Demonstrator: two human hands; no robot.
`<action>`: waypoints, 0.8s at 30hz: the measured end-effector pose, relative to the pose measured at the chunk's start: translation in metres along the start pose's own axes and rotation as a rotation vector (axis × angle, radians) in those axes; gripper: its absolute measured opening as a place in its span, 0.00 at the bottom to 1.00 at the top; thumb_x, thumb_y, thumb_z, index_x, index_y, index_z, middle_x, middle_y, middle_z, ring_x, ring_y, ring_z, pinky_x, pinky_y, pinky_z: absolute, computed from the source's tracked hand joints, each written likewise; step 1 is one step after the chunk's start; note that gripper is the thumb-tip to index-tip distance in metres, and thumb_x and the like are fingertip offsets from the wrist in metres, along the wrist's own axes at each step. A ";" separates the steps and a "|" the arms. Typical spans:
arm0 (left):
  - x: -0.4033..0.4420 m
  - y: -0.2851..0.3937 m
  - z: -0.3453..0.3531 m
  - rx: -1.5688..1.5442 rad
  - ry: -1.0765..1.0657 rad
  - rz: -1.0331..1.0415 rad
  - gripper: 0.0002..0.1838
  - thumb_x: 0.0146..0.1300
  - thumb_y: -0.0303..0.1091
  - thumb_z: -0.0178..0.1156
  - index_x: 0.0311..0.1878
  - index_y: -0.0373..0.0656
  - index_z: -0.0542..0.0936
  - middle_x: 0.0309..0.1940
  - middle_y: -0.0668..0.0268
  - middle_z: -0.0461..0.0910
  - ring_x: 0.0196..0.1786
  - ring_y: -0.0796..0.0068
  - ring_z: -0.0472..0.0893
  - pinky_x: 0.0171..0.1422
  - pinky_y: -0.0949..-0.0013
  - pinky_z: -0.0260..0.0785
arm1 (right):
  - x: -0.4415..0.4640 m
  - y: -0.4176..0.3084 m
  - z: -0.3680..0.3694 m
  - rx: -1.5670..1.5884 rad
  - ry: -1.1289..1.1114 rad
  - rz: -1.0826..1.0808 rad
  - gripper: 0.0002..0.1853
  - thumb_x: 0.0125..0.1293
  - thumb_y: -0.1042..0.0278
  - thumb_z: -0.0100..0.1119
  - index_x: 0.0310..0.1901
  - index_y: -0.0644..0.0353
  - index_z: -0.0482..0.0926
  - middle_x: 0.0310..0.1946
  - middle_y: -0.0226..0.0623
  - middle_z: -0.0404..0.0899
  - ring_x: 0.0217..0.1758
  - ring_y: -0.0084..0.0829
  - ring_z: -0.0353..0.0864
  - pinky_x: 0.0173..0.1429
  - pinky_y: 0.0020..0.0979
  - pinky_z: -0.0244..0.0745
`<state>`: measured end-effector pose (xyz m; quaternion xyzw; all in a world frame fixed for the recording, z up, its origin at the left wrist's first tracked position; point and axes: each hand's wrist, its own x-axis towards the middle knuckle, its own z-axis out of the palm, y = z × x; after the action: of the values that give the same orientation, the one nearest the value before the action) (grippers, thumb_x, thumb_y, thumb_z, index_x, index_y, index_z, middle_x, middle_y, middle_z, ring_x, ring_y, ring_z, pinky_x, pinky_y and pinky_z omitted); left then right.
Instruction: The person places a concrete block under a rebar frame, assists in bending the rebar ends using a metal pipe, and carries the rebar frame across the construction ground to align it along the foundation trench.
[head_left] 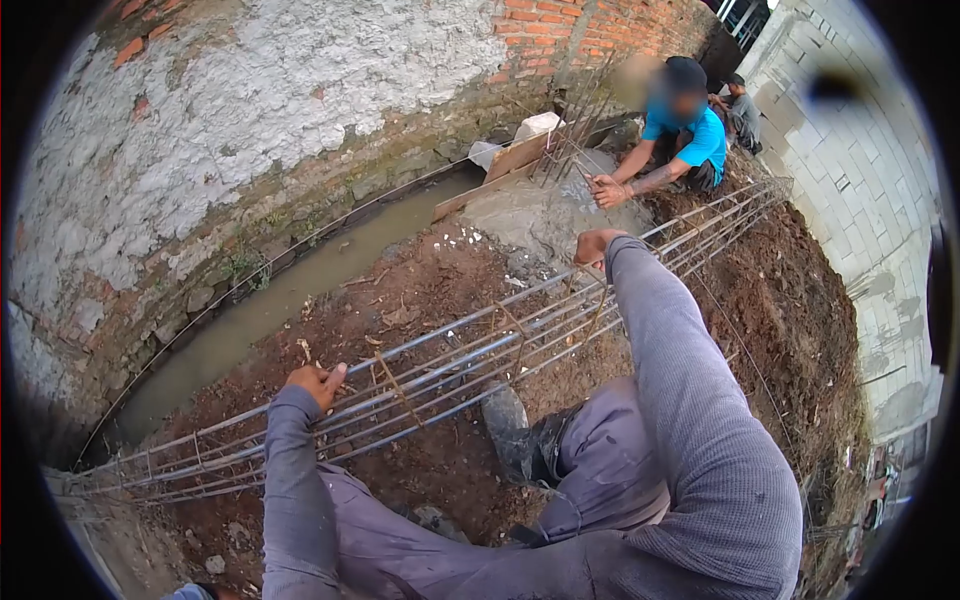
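Note:
A long rebar cage (470,362) of several steel bars tied with stirrups runs slantwise across the view, from lower left to upper right, over my legs and boot. My left hand (318,383) is closed on its upper bar at the left, thumb pointing along the steel. Farther along, my right hand (595,247) is closed at the cage's upper edge; my sleeve and wrist hide part of its fingers. Between my hands the stirrups and bars show plainly.
Beyond the cage, a co-worker in a blue shirt (703,140) crouches by upright rebar rods (572,140) in wet concrete (520,215). Another person (742,112) sits farther back. Murky water (270,305) fills a ditch along the plastered wall (230,130). A block wall (850,170) stands right.

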<state>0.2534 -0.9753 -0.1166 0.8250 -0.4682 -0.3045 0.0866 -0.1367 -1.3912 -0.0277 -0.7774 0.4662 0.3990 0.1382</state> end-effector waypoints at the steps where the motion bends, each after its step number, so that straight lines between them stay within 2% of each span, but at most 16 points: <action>1: -0.001 0.002 -0.002 0.011 -0.012 -0.016 0.41 0.63 0.71 0.44 0.36 0.37 0.85 0.33 0.42 0.81 0.42 0.41 0.80 0.54 0.51 0.71 | 0.008 0.006 0.003 0.018 0.009 -0.001 0.17 0.68 0.56 0.50 0.29 0.63 0.74 0.25 0.34 0.76 0.25 0.31 0.74 0.31 0.37 0.69; 4: 0.000 0.001 -0.002 -0.005 -0.061 -0.047 0.41 0.64 0.71 0.44 0.34 0.36 0.85 0.31 0.41 0.80 0.41 0.41 0.80 0.53 0.50 0.71 | 0.005 -0.004 0.001 -0.009 -0.005 -0.008 0.18 0.68 0.56 0.50 0.29 0.63 0.74 0.24 0.32 0.75 0.24 0.30 0.73 0.29 0.36 0.67; 6: -0.003 0.004 -0.005 0.023 -0.020 -0.015 0.42 0.64 0.71 0.44 0.34 0.35 0.85 0.32 0.41 0.80 0.41 0.41 0.80 0.53 0.50 0.71 | 0.019 0.003 0.005 0.124 -0.007 0.079 0.17 0.68 0.56 0.50 0.31 0.63 0.76 0.22 0.30 0.73 0.22 0.27 0.71 0.27 0.33 0.66; 7: -0.002 0.003 -0.004 0.020 -0.031 -0.023 0.42 0.64 0.71 0.44 0.35 0.34 0.85 0.33 0.41 0.81 0.42 0.41 0.80 0.53 0.50 0.72 | 0.030 0.009 0.008 0.050 -0.043 -0.032 0.16 0.69 0.56 0.50 0.34 0.61 0.80 0.20 0.29 0.71 0.21 0.26 0.70 0.25 0.32 0.66; 8: -0.002 0.002 -0.003 0.007 -0.036 -0.033 0.42 0.64 0.71 0.44 0.35 0.34 0.85 0.33 0.41 0.81 0.42 0.41 0.80 0.53 0.50 0.72 | 0.036 0.012 0.010 0.035 -0.052 -0.034 0.16 0.69 0.56 0.50 0.34 0.61 0.80 0.20 0.29 0.71 0.21 0.26 0.70 0.25 0.32 0.66; 14: 0.000 0.003 -0.003 0.001 -0.067 -0.096 0.43 0.63 0.72 0.44 0.40 0.35 0.85 0.37 0.42 0.82 0.44 0.44 0.81 0.55 0.50 0.72 | 0.055 0.020 0.014 0.040 -0.045 0.062 0.15 0.69 0.58 0.49 0.41 0.57 0.84 0.19 0.30 0.73 0.21 0.27 0.71 0.25 0.33 0.66; 15: 0.001 0.001 0.000 -0.003 -0.069 -0.098 0.43 0.63 0.72 0.44 0.40 0.35 0.85 0.37 0.42 0.82 0.44 0.44 0.81 0.55 0.50 0.72 | 0.057 0.021 0.014 0.027 -0.052 0.060 0.15 0.69 0.58 0.50 0.42 0.57 0.84 0.20 0.31 0.75 0.22 0.27 0.73 0.25 0.33 0.68; 17: 0.004 -0.003 0.003 0.015 -0.011 -0.058 0.40 0.64 0.71 0.43 0.39 0.40 0.87 0.27 0.47 0.81 0.36 0.47 0.81 0.48 0.52 0.74 | 0.057 0.019 0.014 0.012 -0.062 0.058 0.15 0.69 0.58 0.50 0.42 0.57 0.84 0.22 0.32 0.76 0.23 0.28 0.75 0.26 0.33 0.70; 19: 0.003 -0.003 0.004 0.013 -0.012 -0.064 0.39 0.64 0.71 0.43 0.39 0.40 0.87 0.27 0.46 0.81 0.35 0.47 0.81 0.48 0.52 0.74 | 0.052 0.016 0.012 -0.066 -0.057 0.006 0.16 0.68 0.57 0.51 0.43 0.57 0.85 0.24 0.35 0.80 0.26 0.29 0.80 0.30 0.33 0.75; 23: 0.002 0.000 0.001 0.005 -0.019 -0.054 0.39 0.65 0.70 0.43 0.40 0.40 0.87 0.28 0.46 0.81 0.35 0.47 0.81 0.48 0.52 0.74 | 0.058 0.021 0.014 -0.226 -0.072 -0.130 0.17 0.68 0.55 0.53 0.43 0.58 0.85 0.27 0.37 0.82 0.29 0.30 0.83 0.32 0.33 0.78; 24: 0.002 0.001 0.000 0.006 -0.020 -0.053 0.39 0.65 0.70 0.43 0.40 0.40 0.87 0.28 0.46 0.81 0.35 0.47 0.81 0.48 0.52 0.74 | 0.052 0.018 0.013 -0.107 -0.061 -0.054 0.17 0.67 0.55 0.53 0.42 0.58 0.85 0.26 0.37 0.81 0.28 0.30 0.83 0.32 0.33 0.78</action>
<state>0.2536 -0.9773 -0.1166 0.8341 -0.4481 -0.3135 0.0716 -0.1447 -1.4253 -0.0722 -0.7835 0.4185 0.4429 0.1215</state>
